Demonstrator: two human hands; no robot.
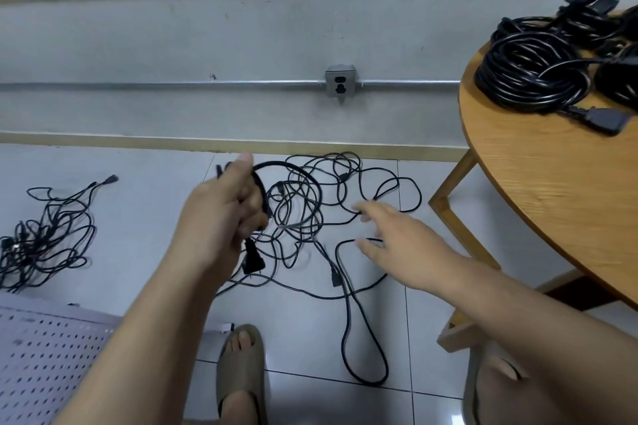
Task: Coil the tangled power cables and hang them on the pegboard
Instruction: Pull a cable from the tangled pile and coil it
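A tangle of black power cables (321,203) sprawls on the tiled floor in front of me. My left hand (224,214) grips a loop of one black cable, raised above the floor, and its plug (253,262) dangles below the fist. My right hand (393,235) reaches out over the right side of the tangle with fingers spread and holds nothing. A white perforated pegboard (45,355) lies at the lower left. Coiled black cables (531,76) rest on the round wooden table (552,190) at the right.
A second tangled heap of cables (45,235) lies on the floor at the left. A metal wall socket (340,83) sits on a conduit along the grey wall. My sandalled feet (241,373) stand near the bottom, the table's legs by the right one.
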